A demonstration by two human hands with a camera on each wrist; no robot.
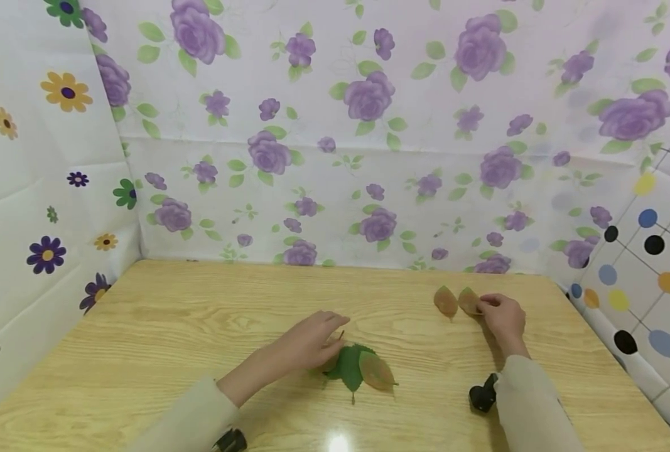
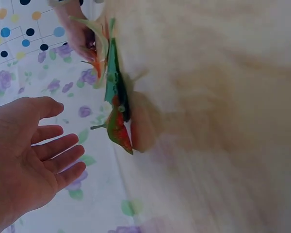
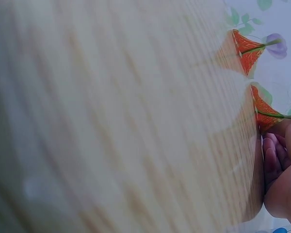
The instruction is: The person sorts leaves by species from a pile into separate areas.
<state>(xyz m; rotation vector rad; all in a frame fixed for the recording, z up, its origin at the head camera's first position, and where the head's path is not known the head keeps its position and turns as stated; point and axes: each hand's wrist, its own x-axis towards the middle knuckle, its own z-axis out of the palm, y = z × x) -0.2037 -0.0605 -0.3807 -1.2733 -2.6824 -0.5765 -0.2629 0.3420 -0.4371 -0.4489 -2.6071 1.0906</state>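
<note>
R grip [image 1: 502,317] pinches a leaf [image 1: 468,301] lying just to its L on the surface [image 1: 199,326], long axis aslant, stem end twd the fingers. L grip [image 1: 314,339], fingers extended, is well off, nearer the pile [image 1: 351,369]. Head view overlaps L grip w/ pile; L wrist cam shows a gap btwn.

Cream sleeves [image 1: 535,405] carry black wrist devices [image 1: 483,395].

The left hand [image 2: 31,153] spreads its fingers loosely, tips pointing toward a red-green leaf [image 2: 118,131]. A green leaf [image 2: 114,73] and orange leaf [image 2: 101,60] lie past the thumb, the right hand [image 2: 77,36] beyond. Flowered cloth [image 2: 99,208] backs the fingers.
</note>
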